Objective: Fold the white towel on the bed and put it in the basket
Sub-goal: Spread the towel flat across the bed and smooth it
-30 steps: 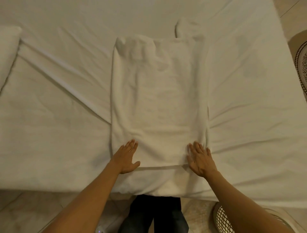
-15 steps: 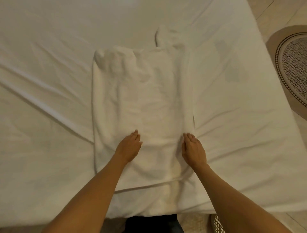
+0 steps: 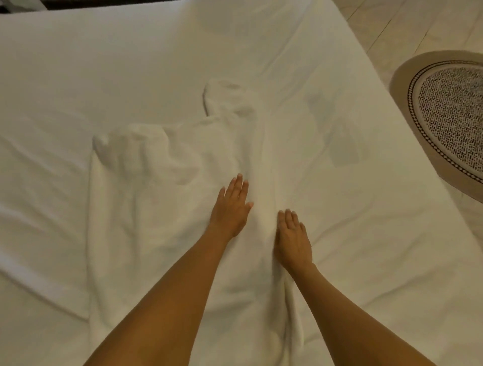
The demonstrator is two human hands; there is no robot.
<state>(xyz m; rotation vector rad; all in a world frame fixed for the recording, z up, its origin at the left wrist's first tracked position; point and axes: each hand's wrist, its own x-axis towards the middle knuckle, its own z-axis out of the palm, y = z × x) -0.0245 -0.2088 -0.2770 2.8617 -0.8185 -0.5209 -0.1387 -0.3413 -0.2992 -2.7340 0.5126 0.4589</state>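
The white towel (image 3: 146,209) lies lengthwise on the bed (image 3: 366,235), folded into a long strip with a rumpled far end. My left hand (image 3: 231,209) rests flat on the towel, fingers together, near its right side. My right hand (image 3: 292,237) lies flat along the towel's right edge, just beside the left hand. Neither hand holds anything. The basket is out of view.
The white bedsheet is creased around the towel. Beyond the bed's right edge lies tiled floor with an oval patterned rug (image 3: 449,115). A dark strip (image 3: 104,2) runs along the bed's far edge.
Both hands have slid forward along the towel away from me, the left hand also moving right, closer to the right one. The view has moved forward; the basket at the near edge has dropped out of sight.
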